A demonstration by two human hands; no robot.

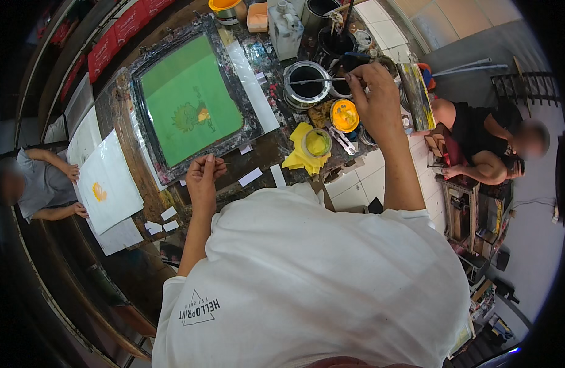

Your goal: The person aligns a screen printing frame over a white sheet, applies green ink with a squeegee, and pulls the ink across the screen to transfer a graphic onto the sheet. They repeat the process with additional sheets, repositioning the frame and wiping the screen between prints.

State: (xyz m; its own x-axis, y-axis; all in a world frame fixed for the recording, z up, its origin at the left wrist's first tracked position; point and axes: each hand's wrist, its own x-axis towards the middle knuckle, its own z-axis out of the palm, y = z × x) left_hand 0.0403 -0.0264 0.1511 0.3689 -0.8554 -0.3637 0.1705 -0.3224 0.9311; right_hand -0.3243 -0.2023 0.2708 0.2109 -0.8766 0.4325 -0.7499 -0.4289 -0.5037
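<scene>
My right hand (376, 92) pinches the end of a thin stick (322, 80), which reaches left over the mouth of an open metal can (307, 86) with dark ink inside. Close to the front edge of a screen printing frame (242, 130), my left hand (204, 176) is closed in a pinch. A very thin, pale sliver shows at its fingertips, too small to name. The frame's green mesh (178, 80) carries a small figure design, partly yellow-orange.
An orange-yellow ink pot (344, 115) and a jar (317, 143) on yellow cloth stand near the can. A grey-white jug (285, 30) is behind. At left, a person's hands (79, 211) hold a printed white sheet (114, 181). Another person (479, 132) sits at right.
</scene>
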